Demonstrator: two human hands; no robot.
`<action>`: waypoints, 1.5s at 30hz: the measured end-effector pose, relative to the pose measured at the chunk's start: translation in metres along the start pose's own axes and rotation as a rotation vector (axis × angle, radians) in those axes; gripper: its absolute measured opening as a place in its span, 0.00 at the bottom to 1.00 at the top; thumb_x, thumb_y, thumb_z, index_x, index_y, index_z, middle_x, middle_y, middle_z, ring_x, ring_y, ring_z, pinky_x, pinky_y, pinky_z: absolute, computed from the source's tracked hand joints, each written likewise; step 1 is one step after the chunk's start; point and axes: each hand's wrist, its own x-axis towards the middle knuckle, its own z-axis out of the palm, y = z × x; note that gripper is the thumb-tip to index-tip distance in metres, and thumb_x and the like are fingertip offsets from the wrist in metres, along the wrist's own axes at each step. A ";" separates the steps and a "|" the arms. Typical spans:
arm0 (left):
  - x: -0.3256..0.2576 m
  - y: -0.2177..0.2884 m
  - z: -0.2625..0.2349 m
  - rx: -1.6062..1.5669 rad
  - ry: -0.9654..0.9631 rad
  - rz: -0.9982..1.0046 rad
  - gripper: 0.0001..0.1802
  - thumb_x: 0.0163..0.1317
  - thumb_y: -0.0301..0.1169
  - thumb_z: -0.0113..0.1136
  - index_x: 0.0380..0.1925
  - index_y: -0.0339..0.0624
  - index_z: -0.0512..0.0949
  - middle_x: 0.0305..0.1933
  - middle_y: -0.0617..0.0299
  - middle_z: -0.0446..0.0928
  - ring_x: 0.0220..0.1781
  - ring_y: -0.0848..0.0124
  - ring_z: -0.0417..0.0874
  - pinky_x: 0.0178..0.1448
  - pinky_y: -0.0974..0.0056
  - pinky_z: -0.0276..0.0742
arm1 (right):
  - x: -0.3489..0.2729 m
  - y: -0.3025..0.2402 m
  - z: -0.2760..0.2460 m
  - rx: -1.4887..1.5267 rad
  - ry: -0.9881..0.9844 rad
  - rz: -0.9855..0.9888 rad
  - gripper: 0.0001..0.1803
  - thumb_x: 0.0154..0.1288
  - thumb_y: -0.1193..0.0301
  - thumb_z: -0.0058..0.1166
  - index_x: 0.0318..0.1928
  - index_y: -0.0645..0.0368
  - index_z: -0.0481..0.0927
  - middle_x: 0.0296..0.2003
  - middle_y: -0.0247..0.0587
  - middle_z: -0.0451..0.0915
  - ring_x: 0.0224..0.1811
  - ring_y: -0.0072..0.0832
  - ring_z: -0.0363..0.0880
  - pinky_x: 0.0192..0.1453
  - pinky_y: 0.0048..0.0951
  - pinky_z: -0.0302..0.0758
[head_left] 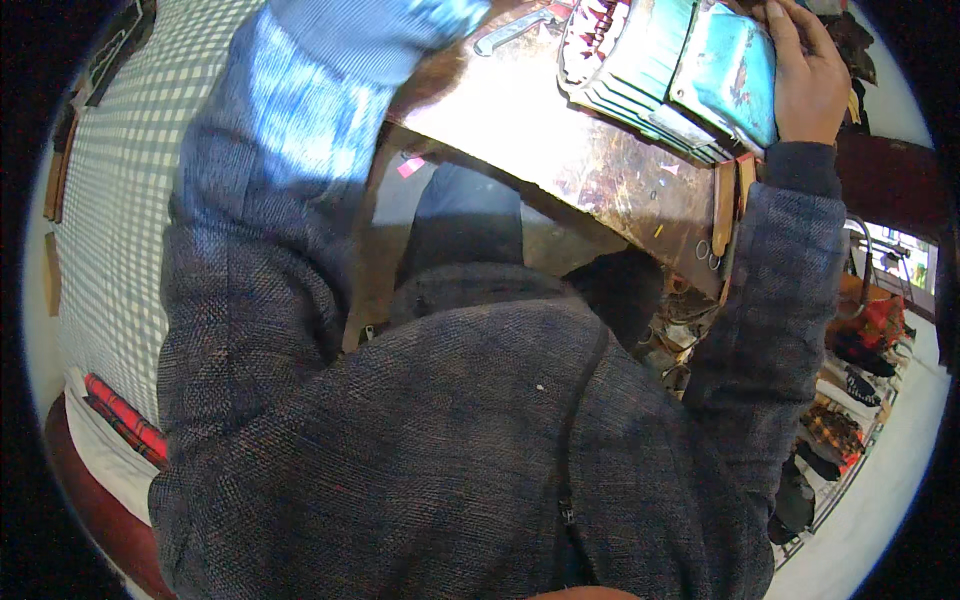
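Note:
My right hand (808, 85) rests against the far right side of a teal metal housing (722, 75) with worn, chipped paint. Its fingers lie close together along that side and run up to the picture's upper edge, where the tips are cut off. The housing has ribs and a round, slotted end with white and dark red parts; its exact kind I cannot make out. My left sleeve (310, 130), brightly lit, reaches up over the table's left part and leaves the picture at the top, so my left hand is hidden from view.
The worn wooden table (560, 150) bears a grey-handled tool (510, 35) near the back. Scissors (708, 255) sit by the table's right corner beside a wooden strip (722, 210). Folded cloths (835, 430) fill a rack at right. Checked fabric (120, 220) spreads at left.

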 end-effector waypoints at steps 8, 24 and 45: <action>-0.113 -0.083 -0.081 0.060 -0.146 -0.116 0.14 0.75 0.36 0.60 0.45 0.33 0.80 0.32 0.58 0.84 0.29 0.71 0.85 0.34 0.67 0.82 | 0.052 0.041 0.003 -0.178 -0.156 -0.025 0.15 0.73 0.67 0.56 0.45 0.68 0.87 0.35 0.42 0.88 0.38 0.26 0.86 0.47 0.28 0.79; -0.133 -0.150 -0.075 0.787 -0.201 -0.167 0.23 0.70 0.47 0.65 0.54 0.43 0.87 0.35 0.58 0.87 0.37 0.71 0.85 0.44 0.63 0.80 | 0.057 0.058 0.002 -0.151 -0.149 0.008 0.17 0.73 0.64 0.58 0.43 0.69 0.87 0.33 0.44 0.88 0.37 0.28 0.85 0.46 0.30 0.78; -0.120 -0.124 -0.063 0.970 -0.327 -0.064 0.16 0.73 0.41 0.61 0.41 0.38 0.85 0.39 0.55 0.85 0.41 0.66 0.86 0.49 0.62 0.80 | 0.049 0.047 0.004 -0.023 -0.051 0.083 0.15 0.71 0.67 0.58 0.42 0.70 0.86 0.33 0.40 0.87 0.35 0.24 0.84 0.45 0.27 0.77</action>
